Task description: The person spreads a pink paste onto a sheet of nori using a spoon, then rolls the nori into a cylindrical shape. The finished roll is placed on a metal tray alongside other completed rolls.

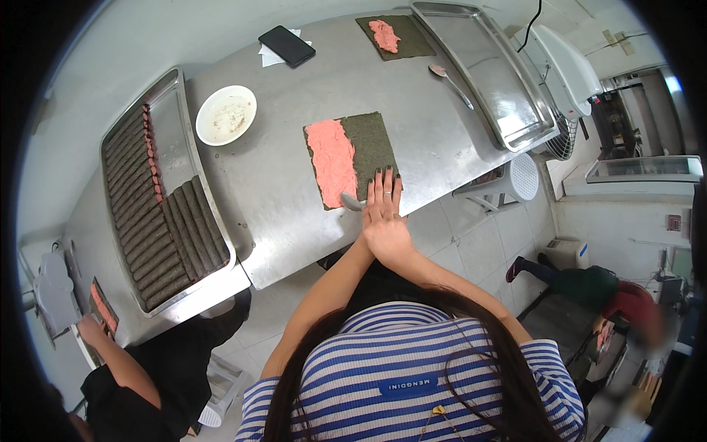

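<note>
Before me on the metal table lies a dark green seaweed sheet [374,144], its left part spread with pink paste [331,158]. My right hand [384,202] rests over the sheet's near right corner with its fingers stretched out, a ring on one. My left hand is hidden where the forearms meet under the right wrist, so its fingers do not show. A spoon [351,201] pokes out left of my hands, its bowl against the near edge of the paste. Which hand holds its handle is covered.
A tray of dark seaweed rolls [151,214] stands left, beside a white bowl [226,116]. Farther off are a phone [287,46], another sheet with paste [412,38], a second spoon [453,87] and a metal tray [490,74]. A co-worker's hand [92,329] touches a sheet at left.
</note>
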The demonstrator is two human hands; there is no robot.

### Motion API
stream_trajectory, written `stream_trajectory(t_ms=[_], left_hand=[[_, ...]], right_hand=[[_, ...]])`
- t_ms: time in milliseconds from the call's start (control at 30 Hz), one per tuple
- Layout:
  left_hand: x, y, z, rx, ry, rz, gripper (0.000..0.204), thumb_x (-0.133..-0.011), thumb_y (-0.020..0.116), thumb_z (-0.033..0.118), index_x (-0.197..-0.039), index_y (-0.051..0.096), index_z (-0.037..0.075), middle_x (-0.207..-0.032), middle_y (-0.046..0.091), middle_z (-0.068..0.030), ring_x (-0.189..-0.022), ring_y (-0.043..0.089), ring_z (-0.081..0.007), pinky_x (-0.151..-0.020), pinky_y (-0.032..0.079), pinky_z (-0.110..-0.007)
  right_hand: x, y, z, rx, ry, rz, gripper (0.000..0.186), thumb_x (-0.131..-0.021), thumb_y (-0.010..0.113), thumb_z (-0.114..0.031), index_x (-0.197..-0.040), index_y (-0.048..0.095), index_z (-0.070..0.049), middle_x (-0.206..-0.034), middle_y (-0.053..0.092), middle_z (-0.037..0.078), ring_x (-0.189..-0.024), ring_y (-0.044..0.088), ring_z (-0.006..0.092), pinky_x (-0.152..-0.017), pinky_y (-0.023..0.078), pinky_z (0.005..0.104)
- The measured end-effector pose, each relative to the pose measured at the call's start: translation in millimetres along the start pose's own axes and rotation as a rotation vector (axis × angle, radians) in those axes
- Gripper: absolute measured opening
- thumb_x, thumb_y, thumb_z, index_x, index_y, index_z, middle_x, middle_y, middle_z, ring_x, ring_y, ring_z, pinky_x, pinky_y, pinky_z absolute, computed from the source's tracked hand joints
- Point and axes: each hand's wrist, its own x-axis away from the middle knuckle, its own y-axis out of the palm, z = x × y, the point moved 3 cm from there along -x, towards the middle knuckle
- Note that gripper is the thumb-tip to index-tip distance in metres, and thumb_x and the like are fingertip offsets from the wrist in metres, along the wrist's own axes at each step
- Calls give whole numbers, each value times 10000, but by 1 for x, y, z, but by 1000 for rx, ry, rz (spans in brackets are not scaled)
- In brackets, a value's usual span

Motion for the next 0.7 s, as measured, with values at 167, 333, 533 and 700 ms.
stream_trajectory(t_ms=[167, 333, 533, 700], left_hand=[[-1, 16, -4, -186, 31, 60, 728, -796, 611, 322, -1381, 370, -37, -1465, 289, -270, -1369, 238, -452, -1105, 216, -535], [-15, 9, -2, 102, -79, -102, 619, -856, 564, 311, -1349, 421, -34, -1415, 368, -259, -1323, 313, -415, -1108, 229, -531], [-3, 7, -3, -28, -11, -236, 775, -762, 657, 470, -1333, 444, -9, -1325, 461, -242, -1317, 310, -400, -1134, 164, -513], [-2, 2, 0, -44, -53, -212, 852, -723, 699, 470, -1375, 392, 15, -1395, 378, -243, -1354, 261, -400, -1128, 186, -512]], right_hand=[[-12, -33, 19, -193, 21, -65, 239, -770, 569, -103, -959, 636, 27, -907, 622, 120, -828, 651, 286, -619, 544, 398], [-37, -37, 63, -205, -155, 119, 229, -735, 602, -119, -939, 671, -40, -876, 612, 61, -785, 648, 242, -640, 532, 362], [-75, -15, 82, -186, -297, 71, 251, -729, 606, -130, -960, 682, -70, -865, 613, 40, -768, 645, 234, -627, 525, 357], [-114, -13, 87, -221, -298, 20, 320, -714, 591, -77, -1014, 695, -114, -861, 620, 35, -759, 643, 244, -614, 521, 381]])
